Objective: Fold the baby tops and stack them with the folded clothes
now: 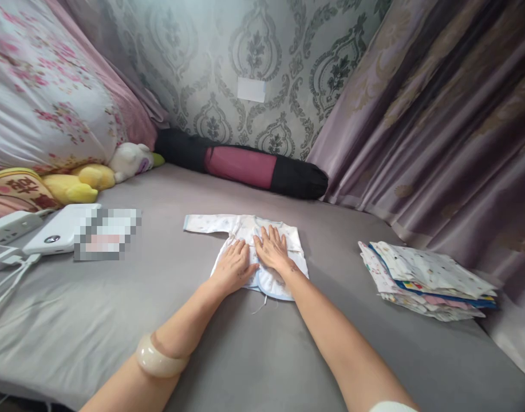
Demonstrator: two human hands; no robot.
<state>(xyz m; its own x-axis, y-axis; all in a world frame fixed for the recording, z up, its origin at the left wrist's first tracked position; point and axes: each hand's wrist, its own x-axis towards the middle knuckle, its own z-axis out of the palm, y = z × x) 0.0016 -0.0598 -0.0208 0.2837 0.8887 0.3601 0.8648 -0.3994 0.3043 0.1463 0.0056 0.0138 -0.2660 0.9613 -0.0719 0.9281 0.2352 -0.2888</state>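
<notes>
A small white baby shirt (245, 228) with light blue trim lies spread on the grey bed sheet. Its left sleeve stretches out to the side, while the right sleeve appears folded in over the body. My left hand (235, 266) rests flat on the shirt's left half, fingers extended. On the upper right half lies my right hand (271, 247), palm down with its fingers slightly spread. A thin white tie hangs from the shirt's lower hem onto the sheet. Both palms hide part of the shirt front.
A stack of folded clothes (434, 280) sits at the right by the curtain (374, 114). To the left are a white power bank (64, 229), a power strip (15, 226) with cables, and plush toys (77, 183). A long black and maroon bag (240, 166) lies along the wall.
</notes>
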